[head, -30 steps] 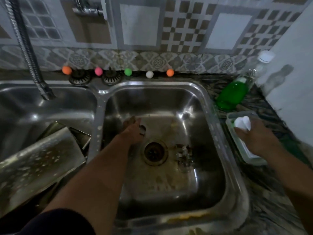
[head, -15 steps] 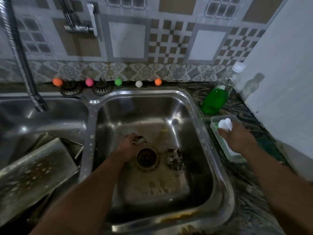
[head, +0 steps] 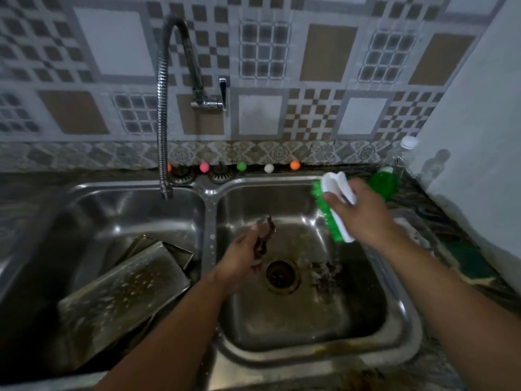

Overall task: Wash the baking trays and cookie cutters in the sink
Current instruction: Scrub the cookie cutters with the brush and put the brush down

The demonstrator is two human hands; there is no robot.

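- Cookie cutter, a dark metal shape, is held just above the floor of the right basin, left of the drain, near the middle of the frame.
- Left hand holds it: the grip is a pinch, thumb and fingers curled round the lower part of the cutter, whose upper part sticks up past the fingertips.
- More cutters lie in a small heap on the basin floor just right of the drain; their shapes are too dim to tell.
- Right hand, in the right-centre of the frame, has its grip wrapped round the white back of a scrub brush; the green bristles face left and down, over the right edge of the basin.
- Baking trays sit stacked and tilted in the left basin, lower left of the frame; the top one lies bottom up and is speckled with droplets.
- Tap, a ribbed metal hose, hangs from the tiled wall with its nozzle above the left basin.
- Bottle of green liquid stands on the table at the right, just behind the right hand.
- Five small coloured balls line the ledge behind the sink, and two strainers rest among them.
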